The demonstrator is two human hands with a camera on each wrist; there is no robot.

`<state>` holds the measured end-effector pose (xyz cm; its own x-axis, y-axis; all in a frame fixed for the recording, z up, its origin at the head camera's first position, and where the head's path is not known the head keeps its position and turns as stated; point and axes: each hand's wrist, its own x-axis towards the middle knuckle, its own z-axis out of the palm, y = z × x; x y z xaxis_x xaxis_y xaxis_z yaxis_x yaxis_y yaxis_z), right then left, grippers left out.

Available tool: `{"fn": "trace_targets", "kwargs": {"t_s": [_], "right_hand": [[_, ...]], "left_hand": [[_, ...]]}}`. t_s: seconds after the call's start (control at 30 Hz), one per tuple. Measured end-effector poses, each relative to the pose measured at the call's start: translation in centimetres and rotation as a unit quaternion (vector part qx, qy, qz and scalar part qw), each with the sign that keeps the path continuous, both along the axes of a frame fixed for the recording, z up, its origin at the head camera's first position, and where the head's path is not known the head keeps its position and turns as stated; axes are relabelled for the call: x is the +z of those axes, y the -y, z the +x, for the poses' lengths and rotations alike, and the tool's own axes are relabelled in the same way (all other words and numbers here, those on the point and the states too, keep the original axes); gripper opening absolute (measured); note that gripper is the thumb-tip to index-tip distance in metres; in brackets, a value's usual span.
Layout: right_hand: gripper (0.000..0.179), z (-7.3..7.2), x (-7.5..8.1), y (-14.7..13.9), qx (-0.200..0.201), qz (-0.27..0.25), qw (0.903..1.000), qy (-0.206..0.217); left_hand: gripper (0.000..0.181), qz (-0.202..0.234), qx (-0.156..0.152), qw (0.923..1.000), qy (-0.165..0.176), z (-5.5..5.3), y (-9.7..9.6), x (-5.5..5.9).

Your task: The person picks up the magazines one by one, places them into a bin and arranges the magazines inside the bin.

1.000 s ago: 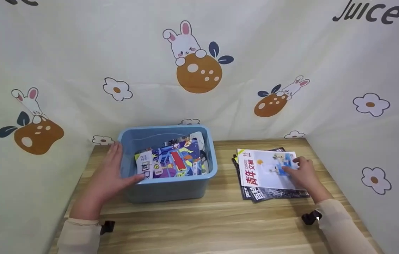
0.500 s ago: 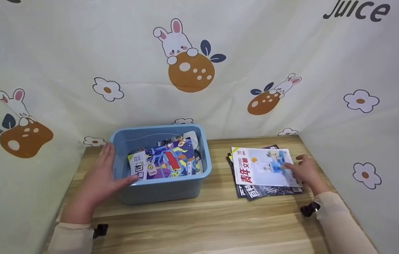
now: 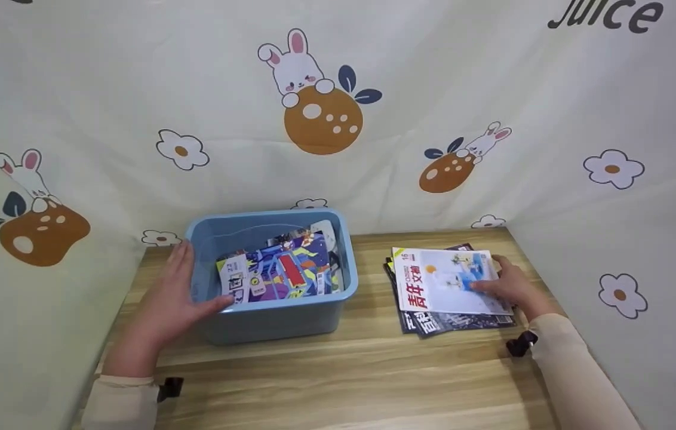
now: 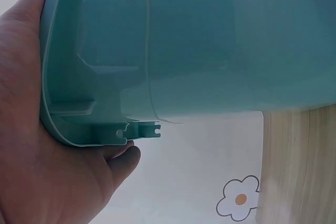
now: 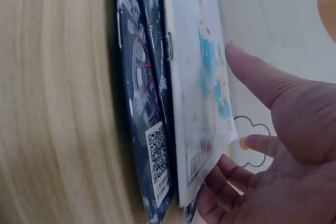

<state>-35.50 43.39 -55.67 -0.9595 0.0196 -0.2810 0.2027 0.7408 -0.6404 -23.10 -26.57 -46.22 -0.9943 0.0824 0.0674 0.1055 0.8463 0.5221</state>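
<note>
On the left, my left hand (image 3: 174, 301) lies over the near-left corner of a blue plastic bin (image 3: 278, 322). Its thumb reaches along the front rim, and the fingers run straight along the left side. In the left wrist view the palm is against the bin's rim (image 4: 44, 77). My right hand (image 3: 511, 285) is at the right edge of a white magazine (image 3: 442, 295), the top one of a small stack. The thumb (image 5: 254, 72) lies over the cover side, with the other fingers curled at the edge. Dark magazines (image 5: 142, 72) lie beneath it.
Inside the bin, a colourful purple magazine (image 3: 269, 280) covers other printed items. The wooden tabletop (image 3: 338, 382) runs between bin and stack and toward the front. A curtain (image 3: 242, 179) with rabbits and flowers encloses the back and sides.
The right hand drew back slightly from the white magazine, then came back in, thumb over the cover and fingers at the edge. The left hand stays on the bin; the head view shifted slightly.
</note>
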Motion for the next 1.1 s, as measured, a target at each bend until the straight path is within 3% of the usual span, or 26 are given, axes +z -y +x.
{"fn": "trace_targets", "kwargs": {"t_s": [0.47, 0.87, 1.1], "right_hand": [[0.133, -0.7, -0.7, -0.2, 0.009, 0.033, 0.9989, 0.031], [0.121, 0.3, 0.3, 1.4, 0.025, 0.103, 0.9929, -0.054], [0.125, 0.0, -0.1, 0.9, 0.024, 0.071, 0.9955, -0.057]], "left_hand": [[0.148, -0.003, -0.001, 1.0000, 0.003, 0.0, -0.1, 0.0], [0.146, 0.000, -0.004, 1.0000, -0.003, -0.1, 0.0, 0.2], [0.146, 0.004, -0.006, 1.0000, -0.003, -0.2, -0.1, 0.1]]}}
